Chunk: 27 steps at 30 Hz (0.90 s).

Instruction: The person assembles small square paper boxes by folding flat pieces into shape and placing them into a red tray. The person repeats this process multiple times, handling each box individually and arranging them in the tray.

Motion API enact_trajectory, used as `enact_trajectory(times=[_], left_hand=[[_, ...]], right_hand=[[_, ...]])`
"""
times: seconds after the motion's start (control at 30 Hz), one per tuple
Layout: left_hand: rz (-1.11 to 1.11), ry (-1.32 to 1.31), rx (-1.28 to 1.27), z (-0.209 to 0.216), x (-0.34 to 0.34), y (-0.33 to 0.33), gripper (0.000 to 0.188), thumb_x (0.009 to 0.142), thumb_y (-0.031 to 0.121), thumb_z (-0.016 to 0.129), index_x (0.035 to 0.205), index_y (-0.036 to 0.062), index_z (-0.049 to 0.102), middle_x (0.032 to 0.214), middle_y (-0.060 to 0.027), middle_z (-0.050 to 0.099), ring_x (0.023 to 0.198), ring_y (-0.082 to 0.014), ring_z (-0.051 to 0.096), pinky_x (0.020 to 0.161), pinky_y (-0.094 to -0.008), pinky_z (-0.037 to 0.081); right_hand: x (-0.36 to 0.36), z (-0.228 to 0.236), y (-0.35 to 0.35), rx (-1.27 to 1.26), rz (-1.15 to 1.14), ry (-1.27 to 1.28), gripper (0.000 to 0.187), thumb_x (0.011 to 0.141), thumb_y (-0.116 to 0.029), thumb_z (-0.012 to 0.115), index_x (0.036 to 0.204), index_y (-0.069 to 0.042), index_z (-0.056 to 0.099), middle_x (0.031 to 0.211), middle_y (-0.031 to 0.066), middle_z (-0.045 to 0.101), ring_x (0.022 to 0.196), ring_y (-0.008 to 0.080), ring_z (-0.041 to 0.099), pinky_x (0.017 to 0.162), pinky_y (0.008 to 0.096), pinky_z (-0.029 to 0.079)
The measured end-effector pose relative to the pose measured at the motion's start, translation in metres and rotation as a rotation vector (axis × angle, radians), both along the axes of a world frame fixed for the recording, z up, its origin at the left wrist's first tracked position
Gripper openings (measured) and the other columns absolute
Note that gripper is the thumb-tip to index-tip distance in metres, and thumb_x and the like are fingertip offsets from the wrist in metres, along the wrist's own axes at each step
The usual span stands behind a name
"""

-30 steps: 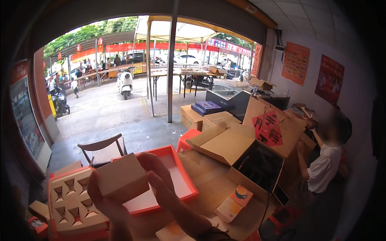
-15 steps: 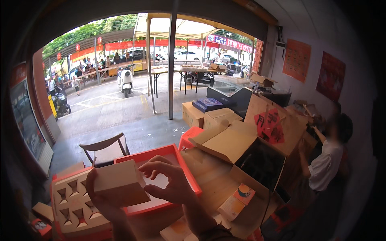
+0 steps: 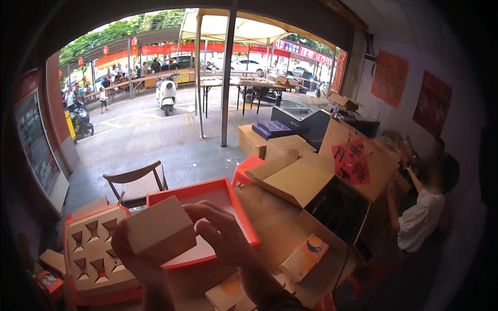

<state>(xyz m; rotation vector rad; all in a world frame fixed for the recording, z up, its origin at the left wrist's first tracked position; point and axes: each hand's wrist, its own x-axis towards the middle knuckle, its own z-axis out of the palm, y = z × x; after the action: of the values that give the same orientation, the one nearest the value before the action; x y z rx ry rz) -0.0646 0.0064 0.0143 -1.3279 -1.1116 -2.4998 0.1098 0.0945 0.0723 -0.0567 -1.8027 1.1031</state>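
Note:
My left hand (image 3: 136,262) is wrapped around a small plain cardboard box (image 3: 160,226), held tilted above the table. My right hand (image 3: 224,234) has its fingers and thumb bent at the box's right end, on its edge. Behind and below the box lies a shallow red-rimmed tray (image 3: 243,217) with a pale inside. To the left is a red box with a cardboard insert (image 3: 83,243) that has several star-shaped cut openings. Small orange-and-cream printed boxes (image 3: 306,256) lie on the wooden table right of my right forearm.
A large open carton (image 3: 295,179) stands at the right, with a dark inside. A wooden chair (image 3: 136,184) and a red stool (image 3: 248,168) are beyond the table. At the far right, a person in a white top (image 3: 423,212) reaches toward other boxes. A metal post (image 3: 228,88) rises at the shop front.
My right hand's fingers have come from spread apart, off the box, to the box's right end. The box has turned and tilted slightly in my left hand. The head view has shifted a little.

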Motion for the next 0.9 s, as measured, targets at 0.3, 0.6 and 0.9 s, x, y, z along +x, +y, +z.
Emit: enact_trajectory(times=[0.3, 0.6, 0.9], left_hand=[[-0.116, 0.066, -0.070, 0.014, 0.010, -0.002, 0.065, 0.104, 0.049, 0.029, 0.144, -0.0018, 0.037, 0.138, -0.0139, 0.046, 0.125, -0.0250, 0.051, 0.104, -0.0386, 0.043], [-0.123, 0.007, -0.148, -0.003, -0.022, -0.008, 0.055, 0.102, 0.046, 0.045, 0.138, 0.0045, 0.044, 0.127, -0.0084, 0.050, 0.116, -0.0220, 0.054, 0.095, -0.0360, 0.050], [-0.084, 0.051, -0.186, -0.018, -0.022, -0.032, 0.074, 0.099, 0.062, 0.035, 0.144, 0.0031, 0.035, 0.133, -0.0151, 0.048, 0.122, -0.0276, 0.052, 0.100, -0.0412, 0.046]], right_hand=[[0.022, 0.004, 0.013, 0.006, 0.051, -0.033, 0.046, 0.084, -0.002, 0.072, 0.129, -0.006, 0.062, 0.105, 0.0083, 0.066, 0.091, 0.0158, 0.067, 0.074, 0.0290, 0.058], [0.009, -0.003, 0.018, 0.015, 0.186, -0.177, 0.061, 0.084, -0.004, 0.073, 0.142, -0.012, 0.053, 0.123, 0.0116, 0.061, 0.101, 0.0191, 0.066, 0.081, 0.0317, 0.059], [-0.001, -0.004, 0.015, 0.016, 0.189, -0.086, 0.045, 0.082, -0.007, 0.076, 0.124, -0.006, 0.060, 0.114, 0.0078, 0.066, 0.099, 0.0174, 0.066, 0.083, 0.0327, 0.056]])
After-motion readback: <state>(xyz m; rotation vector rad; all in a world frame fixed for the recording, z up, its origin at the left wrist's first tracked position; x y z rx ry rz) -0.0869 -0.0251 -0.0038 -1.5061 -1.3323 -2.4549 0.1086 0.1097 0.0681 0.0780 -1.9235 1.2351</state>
